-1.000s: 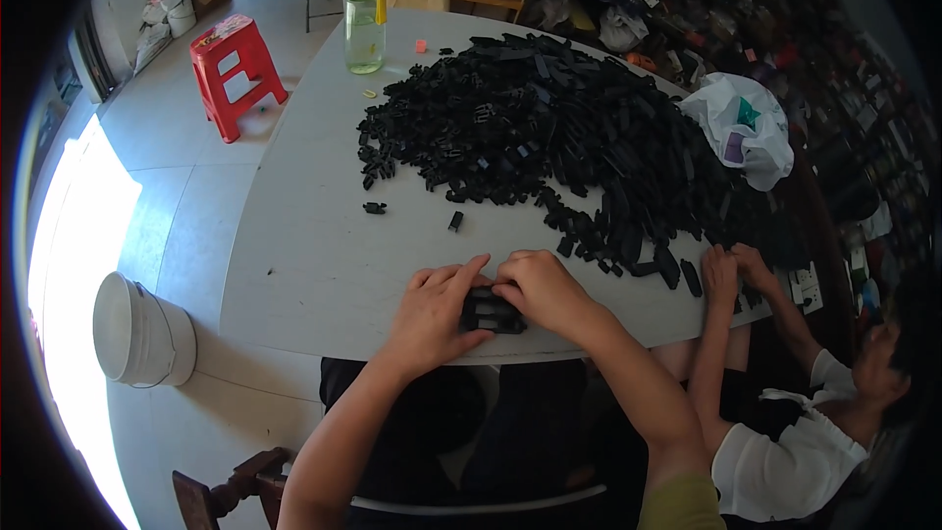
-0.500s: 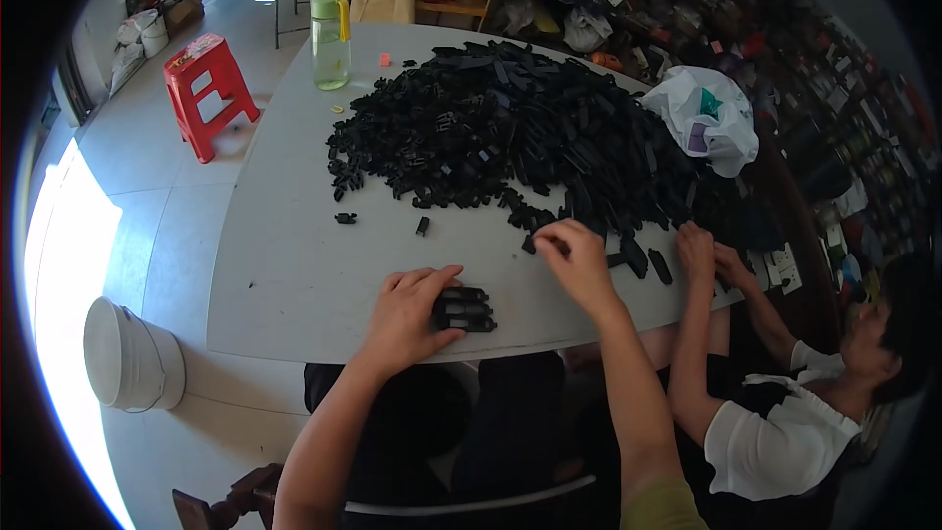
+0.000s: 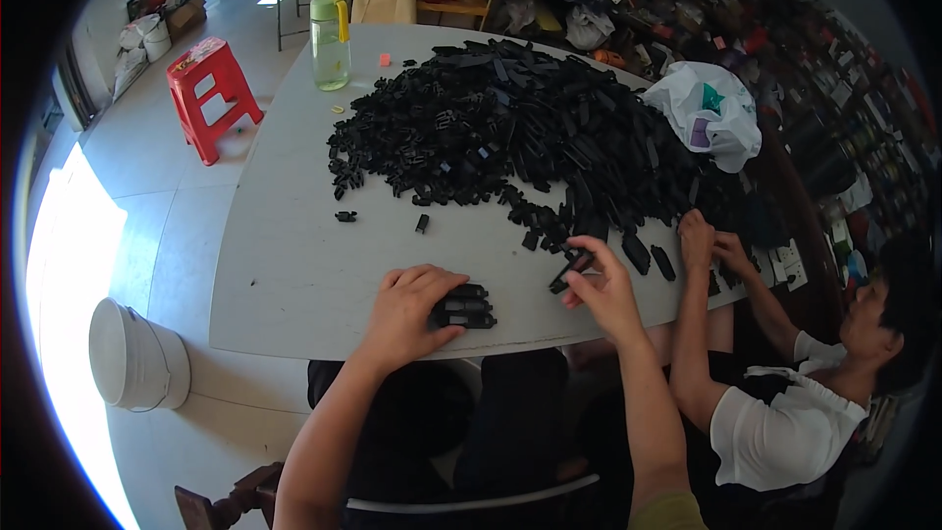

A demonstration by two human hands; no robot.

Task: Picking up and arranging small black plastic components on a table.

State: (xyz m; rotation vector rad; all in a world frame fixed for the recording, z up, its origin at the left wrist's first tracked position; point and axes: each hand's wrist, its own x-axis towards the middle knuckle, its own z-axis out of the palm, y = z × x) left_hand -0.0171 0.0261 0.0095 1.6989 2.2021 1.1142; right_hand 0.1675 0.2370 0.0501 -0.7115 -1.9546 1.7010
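My left hand [image 3: 410,318] cups the left end of a short row of black plastic parts [image 3: 471,308] near the table's front edge, its thumb on the near side and its fingers on the far side. A narrow black plastic piece [image 3: 568,273] is pinched between the thumb and fingers of my right hand [image 3: 606,296], just above the tabletop to the right of that row. Beyond both hands spreads a large heap of small black plastic parts [image 3: 510,118]. Two single parts [image 3: 422,224] lie apart from the heap, ahead of my left hand.
At the right, a co-worker [image 3: 785,422] has both hands at the heap's near edge. A green bottle [image 3: 331,54] stands far left on the grey table [image 3: 285,275]; a white plastic bag [image 3: 706,113] lies far right. A red stool [image 3: 208,98] and white bucket [image 3: 137,358] stand on the floor.
My right hand has drawn back from the heap's near edge, moving right and toward me, and a black piece now shows in its fingers. My left hand has stayed at the row.
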